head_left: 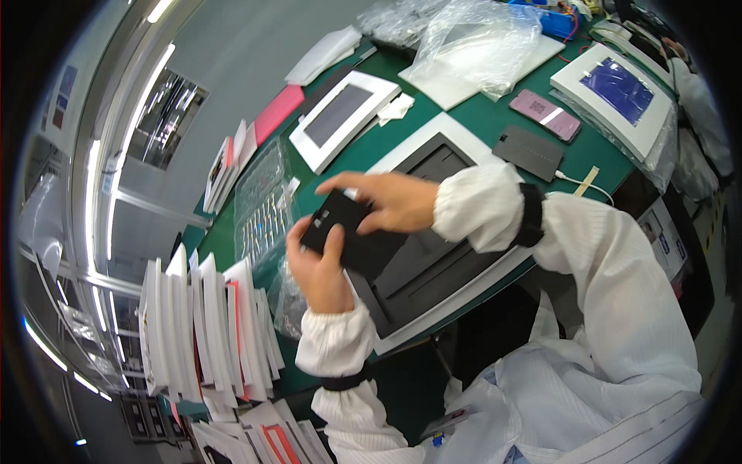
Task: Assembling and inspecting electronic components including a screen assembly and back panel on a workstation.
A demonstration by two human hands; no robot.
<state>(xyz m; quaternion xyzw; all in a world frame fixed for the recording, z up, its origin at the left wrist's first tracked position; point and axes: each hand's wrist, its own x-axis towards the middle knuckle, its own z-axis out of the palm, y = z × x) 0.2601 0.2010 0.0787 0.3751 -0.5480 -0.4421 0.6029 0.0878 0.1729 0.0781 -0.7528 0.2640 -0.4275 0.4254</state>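
Both of my hands grip a thin black rectangular panel (344,228) above the near edge of the green table (495,116). My left hand (317,267) holds its lower end with the thumb laid on top. My right hand (386,199) closes over its upper end from the right. Right under the panel lies a large white-framed device (433,263) with its black back facing up. Both wrists wear white sleeves with black cuffs.
A white-framed screen (344,112) lies further back, and another with a blue film (618,93) at the right. A purple phone (545,114), a black plate (529,151), clear plastic bags (471,42) and a rack of upright white panels (201,325) surround me. Another person's sleeve (699,108) shows far right.
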